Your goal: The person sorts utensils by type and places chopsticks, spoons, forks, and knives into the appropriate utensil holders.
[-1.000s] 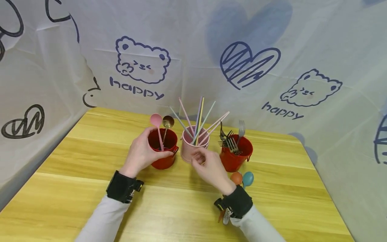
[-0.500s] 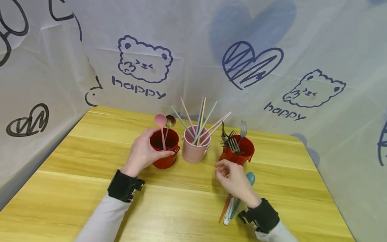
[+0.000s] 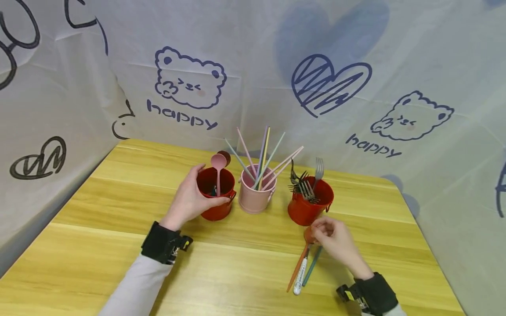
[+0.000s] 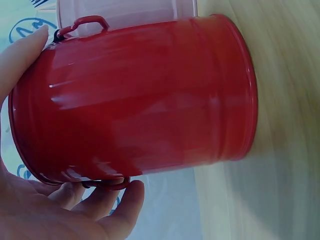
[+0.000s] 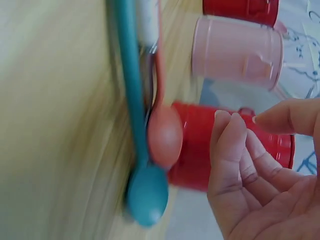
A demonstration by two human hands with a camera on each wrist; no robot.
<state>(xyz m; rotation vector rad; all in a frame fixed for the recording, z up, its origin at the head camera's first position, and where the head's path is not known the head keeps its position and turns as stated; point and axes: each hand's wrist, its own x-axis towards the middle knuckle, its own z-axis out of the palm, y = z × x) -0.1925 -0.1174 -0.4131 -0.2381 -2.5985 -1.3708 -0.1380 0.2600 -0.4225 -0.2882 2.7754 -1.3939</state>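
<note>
My left hand [image 3: 186, 202] grips a small red bucket [image 3: 216, 213], thumb and fingers on opposite sides near its rim. In it stand a pink spoon [image 3: 218, 163] and, partly behind, a dark brownish spoon [image 3: 226, 156]. The left wrist view shows the bucket's side [image 4: 145, 100] and fingertips by a handle loop. My right hand [image 3: 339, 242] hovers over loose utensils, fingers loosely bent, holding nothing. Below it lie an orange spoon [image 5: 165, 135], a teal spoon [image 5: 148, 195] and a white-handled utensil [image 3: 300, 276] whose head is hidden. In the head view the hand covers the teal bowl.
Between the red buckets stands a pink bucket [image 3: 257, 202] with several pastel straws [image 3: 263, 153] fanning out. On the right, another red bucket [image 3: 305, 212] holds several forks [image 3: 306, 189]. A white cloth [image 3: 253, 66] with drawings hangs behind the wooden table [image 3: 237, 272].
My right hand has moved from in front of the pink bucket, rightward and nearer, to above the loose spoons. The pink spoon has swung right in the red bucket; my left hand keeps its grip.
</note>
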